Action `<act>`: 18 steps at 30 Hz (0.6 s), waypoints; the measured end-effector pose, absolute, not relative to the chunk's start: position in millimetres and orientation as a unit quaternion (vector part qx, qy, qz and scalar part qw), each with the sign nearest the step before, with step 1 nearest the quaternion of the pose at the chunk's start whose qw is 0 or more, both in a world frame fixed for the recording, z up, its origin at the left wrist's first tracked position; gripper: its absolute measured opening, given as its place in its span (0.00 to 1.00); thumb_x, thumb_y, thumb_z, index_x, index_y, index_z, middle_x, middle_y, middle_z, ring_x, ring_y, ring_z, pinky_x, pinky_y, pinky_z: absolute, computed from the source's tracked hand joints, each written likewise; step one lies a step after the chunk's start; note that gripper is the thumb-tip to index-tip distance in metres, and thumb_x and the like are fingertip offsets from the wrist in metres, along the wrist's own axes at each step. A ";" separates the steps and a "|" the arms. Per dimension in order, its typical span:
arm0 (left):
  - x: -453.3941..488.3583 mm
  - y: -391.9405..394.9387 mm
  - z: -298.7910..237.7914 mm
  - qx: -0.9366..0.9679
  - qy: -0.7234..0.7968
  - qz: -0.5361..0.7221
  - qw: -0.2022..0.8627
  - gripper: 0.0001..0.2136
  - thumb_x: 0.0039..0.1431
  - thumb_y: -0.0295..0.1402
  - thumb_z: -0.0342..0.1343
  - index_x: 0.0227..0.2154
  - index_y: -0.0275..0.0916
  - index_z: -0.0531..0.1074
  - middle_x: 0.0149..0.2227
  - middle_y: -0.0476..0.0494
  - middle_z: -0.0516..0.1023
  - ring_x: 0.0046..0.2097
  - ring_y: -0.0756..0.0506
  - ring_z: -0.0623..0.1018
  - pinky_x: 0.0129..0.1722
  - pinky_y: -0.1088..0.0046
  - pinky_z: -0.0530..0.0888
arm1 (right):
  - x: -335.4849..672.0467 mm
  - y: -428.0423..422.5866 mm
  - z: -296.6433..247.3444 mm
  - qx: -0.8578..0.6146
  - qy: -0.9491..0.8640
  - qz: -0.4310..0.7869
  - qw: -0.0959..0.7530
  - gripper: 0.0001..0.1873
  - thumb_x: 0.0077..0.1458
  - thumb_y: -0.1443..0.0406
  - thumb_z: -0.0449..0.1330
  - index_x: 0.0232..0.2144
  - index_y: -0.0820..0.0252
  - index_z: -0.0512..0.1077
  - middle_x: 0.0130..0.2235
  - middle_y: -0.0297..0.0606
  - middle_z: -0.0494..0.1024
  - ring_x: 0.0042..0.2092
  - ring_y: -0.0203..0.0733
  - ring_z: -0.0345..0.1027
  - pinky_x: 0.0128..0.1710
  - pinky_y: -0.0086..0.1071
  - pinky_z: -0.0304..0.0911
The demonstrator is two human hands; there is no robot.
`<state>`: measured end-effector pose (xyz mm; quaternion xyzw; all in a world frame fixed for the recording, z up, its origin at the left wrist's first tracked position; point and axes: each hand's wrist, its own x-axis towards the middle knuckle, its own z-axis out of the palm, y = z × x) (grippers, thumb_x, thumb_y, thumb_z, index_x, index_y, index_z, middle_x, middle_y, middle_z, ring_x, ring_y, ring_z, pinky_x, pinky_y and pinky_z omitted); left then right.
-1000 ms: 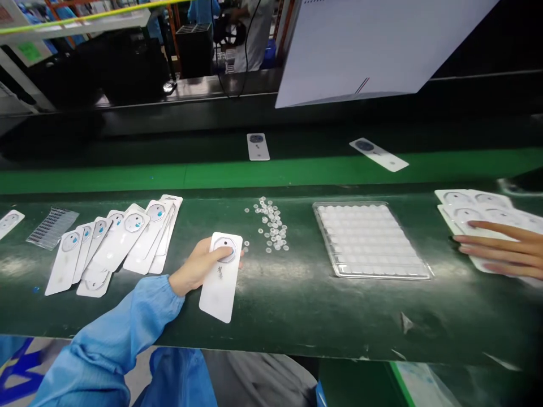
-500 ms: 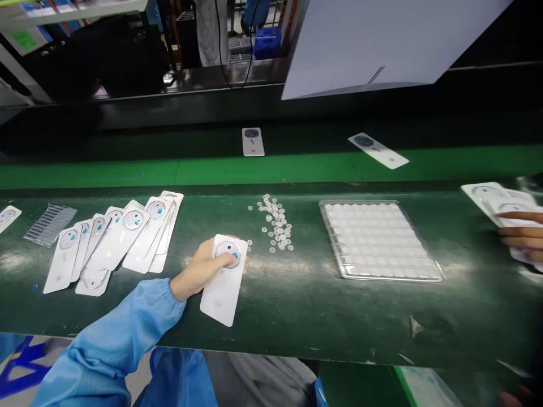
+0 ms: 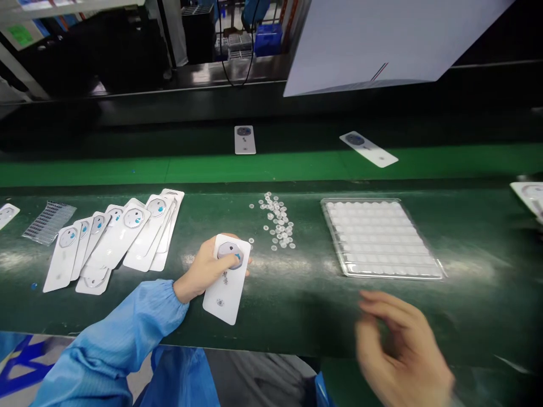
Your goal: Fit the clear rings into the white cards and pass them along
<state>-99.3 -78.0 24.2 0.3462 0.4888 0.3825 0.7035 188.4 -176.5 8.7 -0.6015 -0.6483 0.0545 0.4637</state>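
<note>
My left hand (image 3: 212,267), in a blue sleeve, grips a white card (image 3: 227,288) with rounded corners, thumb on its round grey and blue print. Dark marks show on the card's lower part. My right hand (image 3: 399,345) is over the bench's front edge at the lower right, a little blurred, its thumb and forefinger bent with a gap between them. No object shows in it. Beyond the left hand lie several small clear discs (image 3: 280,220) in a loose heap. A clear tray (image 3: 384,277) with rows of white round pieces lies beyond the right hand.
Similar white cards (image 3: 114,243) lie overlapped at left, beside a clear ribbed sheet (image 3: 50,222). Two more cards, one upright (image 3: 245,146) and one slanted (image 3: 373,152), lie on the bright green strip's side. A white panel (image 3: 382,45) hangs above. Another card (image 3: 528,195) is at the right edge.
My right hand has come into view at the lower right. Another person's hand with cards at the right has left view. Dark marks now show on the held card. The two far cards have shifted left.
</note>
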 end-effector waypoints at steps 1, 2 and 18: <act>-98.6 -78.2 24.3 0.344 0.492 0.385 0.702 0.20 0.46 0.31 0.64 0.44 0.39 0.70 0.32 0.46 0.80 0.32 0.42 0.82 0.33 0.65 0.81 | 172.8 -165.4 14.6 -0.586 -0.665 0.061 0.459 0.02 0.65 0.65 0.61 0.41 0.54 0.73 0.42 0.43 0.78 0.41 0.49 0.75 0.39 0.41 0.70; -98.0 -78.5 24.2 0.344 0.493 0.387 0.700 0.20 0.47 0.31 0.63 0.45 0.39 0.70 0.31 0.46 0.81 0.32 0.42 0.82 0.32 0.66 0.81 | 157.9 -154.7 20.9 -0.567 -0.684 0.068 0.454 0.03 0.64 0.65 0.62 0.41 0.54 0.74 0.39 0.40 0.80 0.38 0.47 0.76 0.38 0.39 0.71; -97.8 -86.7 13.4 0.512 0.483 0.419 0.573 0.13 0.59 0.27 0.56 0.46 0.38 0.76 0.42 0.45 0.81 0.43 0.45 0.80 0.42 0.74 0.75 | 70.8 -104.2 12.9 -0.457 -0.809 0.028 0.369 0.10 0.69 0.71 0.57 0.47 0.58 0.76 0.38 0.38 0.81 0.35 0.39 0.77 0.36 0.31 0.73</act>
